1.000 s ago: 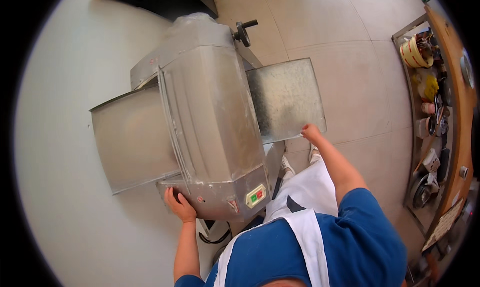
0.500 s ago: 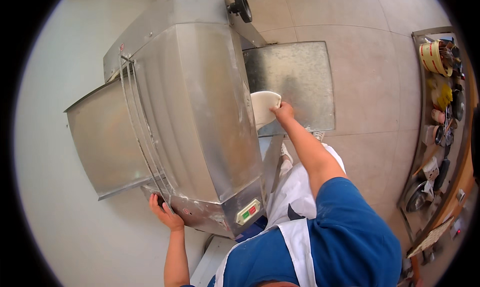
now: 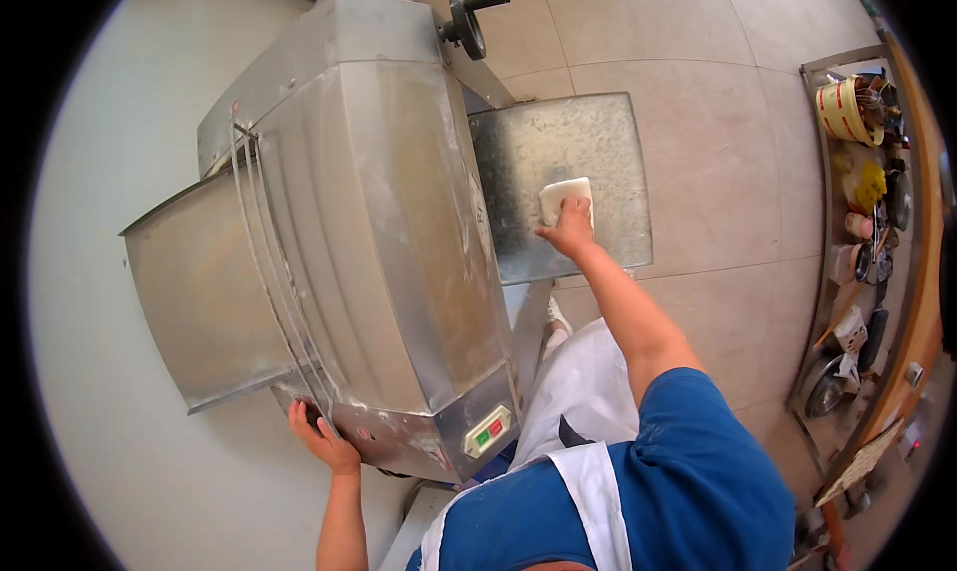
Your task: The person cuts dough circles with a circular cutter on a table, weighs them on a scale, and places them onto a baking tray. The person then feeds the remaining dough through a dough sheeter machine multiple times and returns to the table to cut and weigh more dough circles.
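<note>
A small folded piece of white dough (image 3: 564, 186) lies on the metal tray (image 3: 618, 142) at the right side of a large steel dough roller (image 3: 379, 222). My right hand (image 3: 570, 230) is over its near part, fingers bent onto it and thumb out to the left; the dough under the palm is hidden. At the machine's near left corner, my left hand (image 3: 327, 445) rests with fingers spread against the steel edge and holds nothing. The slot where the tray meets the roller housing is hidden from above.
A sloping steel plate (image 3: 199, 302) juts out on the machine's left, beside thin guard rods (image 3: 264, 232). Near me is a green-and-red button panel (image 3: 488, 429). A black crank handle (image 3: 469, 23) sticks out at the far end. A cluttered shelf (image 3: 812, 222) stands at the right.
The dough sheet has come away from the roller and now lies as a compact folded piece mid-tray. My right hand has shifted onto it. The left hand stays at the machine's corner.
</note>
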A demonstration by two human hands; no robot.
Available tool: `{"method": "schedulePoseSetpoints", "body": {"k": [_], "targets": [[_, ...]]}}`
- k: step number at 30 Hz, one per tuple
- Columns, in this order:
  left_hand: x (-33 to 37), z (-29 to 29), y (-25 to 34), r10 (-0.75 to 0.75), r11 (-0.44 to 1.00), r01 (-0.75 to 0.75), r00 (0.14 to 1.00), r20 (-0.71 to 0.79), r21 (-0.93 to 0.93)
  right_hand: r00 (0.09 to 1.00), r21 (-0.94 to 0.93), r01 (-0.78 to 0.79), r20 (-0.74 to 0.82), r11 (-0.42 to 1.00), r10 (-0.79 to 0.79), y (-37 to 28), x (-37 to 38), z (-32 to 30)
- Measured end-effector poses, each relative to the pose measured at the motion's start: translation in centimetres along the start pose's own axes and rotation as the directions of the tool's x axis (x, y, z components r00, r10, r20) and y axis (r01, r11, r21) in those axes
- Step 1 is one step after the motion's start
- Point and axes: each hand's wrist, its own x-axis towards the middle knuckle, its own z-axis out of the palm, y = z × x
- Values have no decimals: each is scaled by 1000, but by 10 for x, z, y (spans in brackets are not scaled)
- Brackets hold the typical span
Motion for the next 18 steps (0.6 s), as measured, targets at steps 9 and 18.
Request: {"method": "schedulePoseSetpoints", "body": {"k": [9, 18], "targets": [[-3, -6, -1, -25, 1000, 25, 1000, 9, -2, 945, -333, 308, 212, 891, -248, 11, 0, -11], [-5, -6, -7, -13, 1000, 12, 999, 34, 15, 941, -307, 311, 235, 900, -245, 16, 3, -7]]}}
